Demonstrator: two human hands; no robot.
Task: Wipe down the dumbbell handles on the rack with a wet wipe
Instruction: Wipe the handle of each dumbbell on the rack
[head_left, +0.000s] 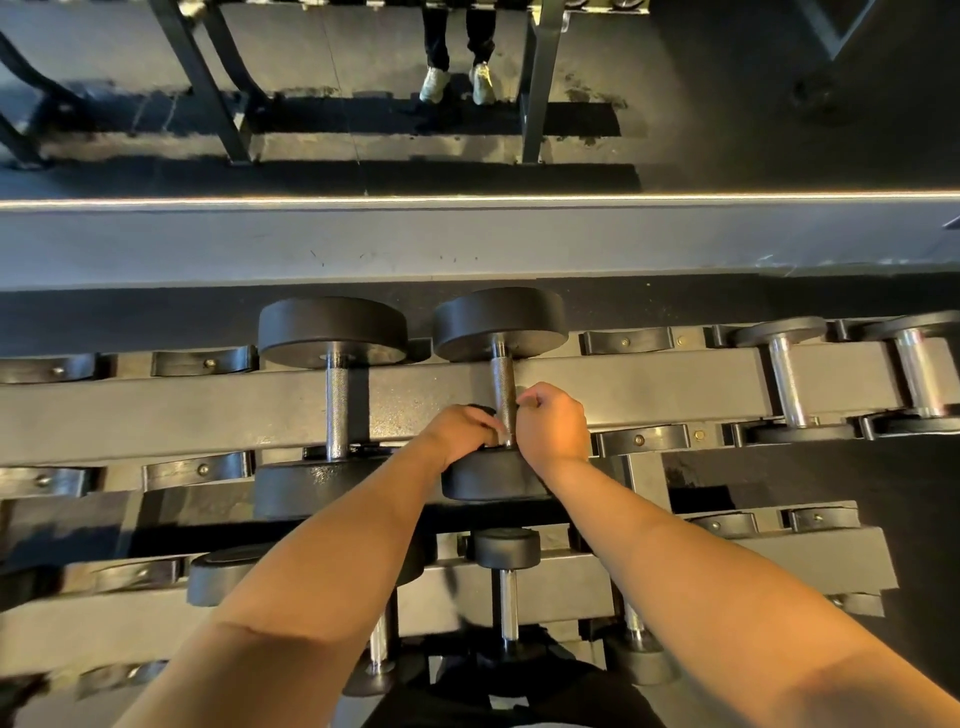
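Steel, knurled and grey, is getting the attention at a gym rack (156, 410), where a person is leaning over the top tier and working at one dumbbell (498, 322). It is lying in its cradle with its handle (503, 384) pointing away from the camera. The left hand (465, 434) is reaching in from the left, its fingers curled and pinching the near end of the bar just above the front weight. The right hand (553, 423) is pressing against the same stretch from the other side, balled into a loose fist with the thumb raised. Whether it is closing on anything cannot be told. No wet wipe is showing, and it may be hiding between the fingers and the metal.

A second dumbbell (332, 327) is sitting just to the left, its handle bare and untouched.

The risks look modest but real. Twisting hard at one end could be rocking the weight in its cradle and nipping fingers against the front weight. The rough knurling could be shredding a thin wipe. With both hands bunching at the near end, the far stretch of the bar may be going uncleaned.
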